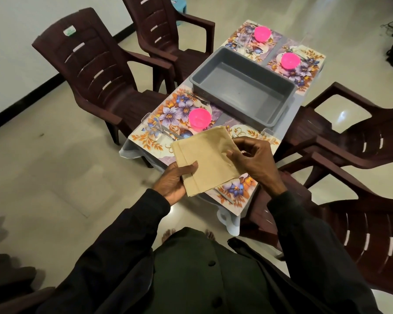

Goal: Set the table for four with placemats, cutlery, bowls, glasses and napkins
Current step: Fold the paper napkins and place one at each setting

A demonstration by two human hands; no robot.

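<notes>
A tub [241, 87] sits between two far placemats [235, 40], each bearing a bowl [262, 34], and two near placemats [166, 114].

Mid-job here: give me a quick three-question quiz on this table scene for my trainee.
1. True or false: the grey rectangular plastic tub holds cutlery.
2. How many round pink plastic bowls are in view? A two, B three, C five.
3. What do the left hand and right hand both hold?
Key: 1 false, it is empty. 2 B. 3 the folded beige cloth napkin.
</notes>
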